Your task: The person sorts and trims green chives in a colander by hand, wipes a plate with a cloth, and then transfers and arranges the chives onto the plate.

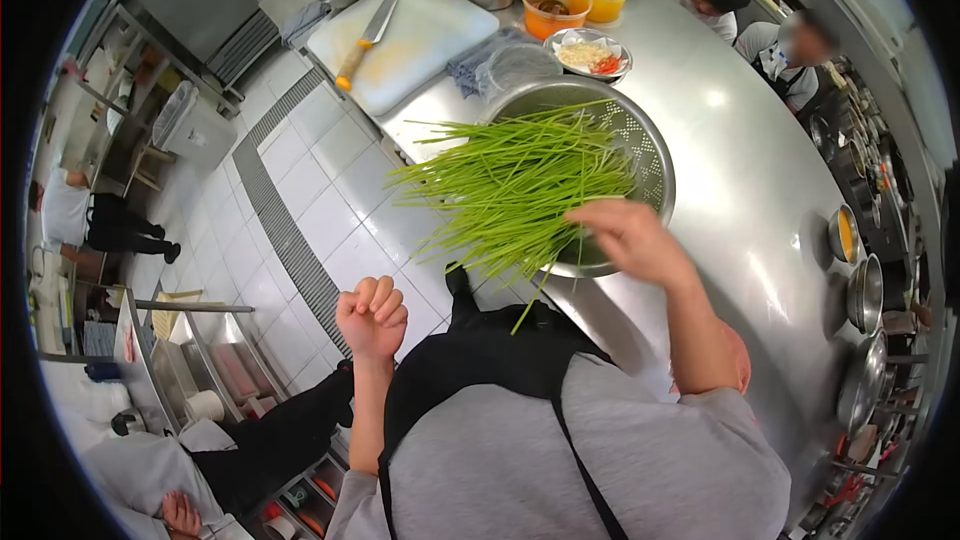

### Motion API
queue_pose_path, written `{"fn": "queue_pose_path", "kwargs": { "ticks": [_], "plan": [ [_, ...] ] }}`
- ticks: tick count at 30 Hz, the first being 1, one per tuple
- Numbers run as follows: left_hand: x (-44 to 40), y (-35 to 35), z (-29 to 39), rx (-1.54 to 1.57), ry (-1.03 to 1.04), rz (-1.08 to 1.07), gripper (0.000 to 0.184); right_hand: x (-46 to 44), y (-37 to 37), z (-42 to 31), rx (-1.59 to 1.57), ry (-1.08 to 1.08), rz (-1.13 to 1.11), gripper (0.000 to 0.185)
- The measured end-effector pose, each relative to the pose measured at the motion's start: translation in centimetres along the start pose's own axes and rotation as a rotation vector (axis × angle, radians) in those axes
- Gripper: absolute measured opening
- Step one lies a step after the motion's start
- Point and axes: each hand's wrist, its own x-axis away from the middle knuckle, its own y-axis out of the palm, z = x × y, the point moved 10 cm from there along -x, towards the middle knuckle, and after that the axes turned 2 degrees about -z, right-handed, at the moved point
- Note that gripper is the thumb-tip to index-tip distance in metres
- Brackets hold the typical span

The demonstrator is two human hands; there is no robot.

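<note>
A big bunch of long green chives (520, 180) lies across a perforated metal colander (655, 145), with many stalks hanging over its left and front rim. My right hand (625, 237) is at the right side of the bunch, its bent fingers closed on some stalks; the fingertips are partly hidden among them. My left hand (372, 318) is raised over the floor, left of my black apron (470, 355). Its fingers are curled into a loose fist, with nothing showing in it. One stalk droops below the others, in front of the apron.
A knife (368, 35) lies on a white cutting board (430, 40). Beyond the colander stand a bowl of chopped ingredients (590, 52), two orange-yellow tubs (556, 8) and several metal containers. Co-workers are at the right and left; one person's sleeve (150, 470) is close at lower left.
</note>
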Motion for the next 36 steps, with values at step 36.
{"fn": "queue_pose_path", "kwargs": {
  "ticks": [36],
  "plan": [
    [1.2,-2.6,-2.5,-0.525,0.119,0.367,0.008,6.5,-1.9,19.8,-1.307,0.530,0.870,0.018]
  ]
}}
